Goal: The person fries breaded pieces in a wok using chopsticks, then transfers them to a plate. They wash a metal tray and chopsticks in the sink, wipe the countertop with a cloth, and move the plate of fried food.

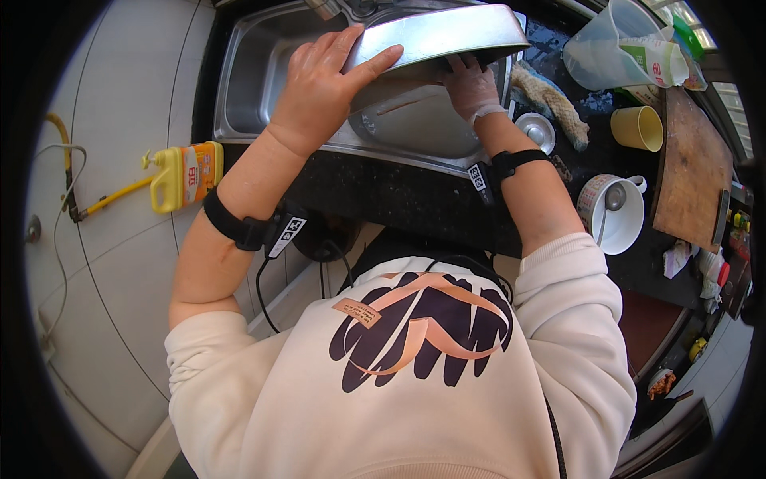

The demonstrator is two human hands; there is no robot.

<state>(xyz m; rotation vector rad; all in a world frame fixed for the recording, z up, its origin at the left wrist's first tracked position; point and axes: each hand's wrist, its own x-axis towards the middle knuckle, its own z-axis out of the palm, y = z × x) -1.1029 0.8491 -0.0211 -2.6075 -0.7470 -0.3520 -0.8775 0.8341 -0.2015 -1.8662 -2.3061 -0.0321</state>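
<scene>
A shiny metal pan (pixel 443 37) is tilted over the right side of the steel double sink (pixel 244 90). My left hand (pixel 317 90) grips its left end, with the thumb along the near edge. Wearing a thin clear glove, my right hand (pixel 476 90) reaches beneath the pan's near rim at the right. Its fingertips are partly hidden by the pan, so its grip cannot be made out. Below, the right basin holds cloudy water (pixel 413 123), and a thin brown streak or stick shows there.
Right of the sink are a cloth (pixel 553 99), a small metal lid (pixel 535 132), a clear plastic jug (pixel 598 51), a yellow cup (pixel 637 129), a white mug (pixel 619 230) with a ladle and a wooden board (pixel 691 170). A yellow detergent bottle (pixel 185 176) stands left. The faucet (pixel 323 8) is above.
</scene>
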